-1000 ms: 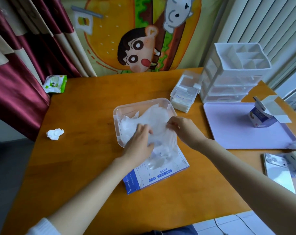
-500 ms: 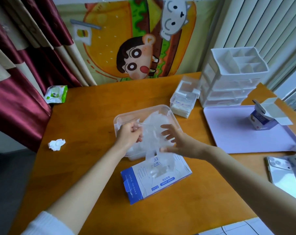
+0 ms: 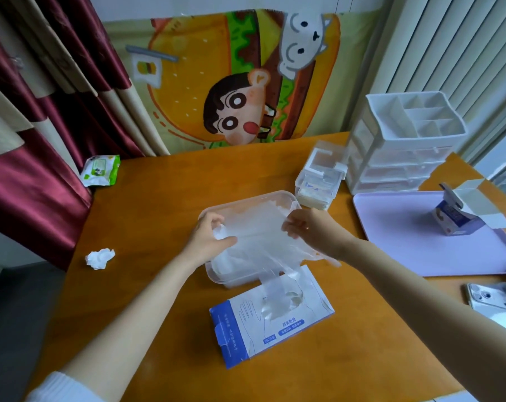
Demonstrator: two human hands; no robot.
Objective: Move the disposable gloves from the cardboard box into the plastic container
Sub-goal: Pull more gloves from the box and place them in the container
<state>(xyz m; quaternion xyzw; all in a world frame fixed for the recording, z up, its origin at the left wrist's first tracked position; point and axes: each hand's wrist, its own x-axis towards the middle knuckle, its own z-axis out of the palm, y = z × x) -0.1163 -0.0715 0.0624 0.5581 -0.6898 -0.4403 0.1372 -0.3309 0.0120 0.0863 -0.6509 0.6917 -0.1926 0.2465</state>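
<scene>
On the orange wooden table (image 3: 159, 198), a clear rectangular plastic container with rounded corners (image 3: 217, 275) sits just beyond a flat blue-and-white cardboard glove box (image 3: 246, 338). The two are touching or nearly so. Both hands are above the container, holding a bunch of thin translucent disposable gloves (image 3: 257, 236) stretched between them. The left hand (image 3: 209, 236) pinches the left edge between thumb and curled fingers. The right hand (image 3: 311, 230) grips the right edge with its fingers curled, though motion blur hides the exact grasp. More gloves lie heaped inside the container under the held ones, and one glove (image 3: 280, 297) pokes out of the opening in the top of the box. A crumpled white tissue (image 3: 99, 258) lies well to the left, and a green-and-white pack of wipes (image 3: 101, 171) rests at the far left corner. To the right are a small clear lidded box (image 3: 318, 181), a white plastic drawer organiser (image 3: 405, 143) and a lilac tray (image 3: 405, 250) carrying a small opened blue-and-white carton (image 3: 455, 220). A phone (image 3: 489, 300) lies at the right edge.
</scene>
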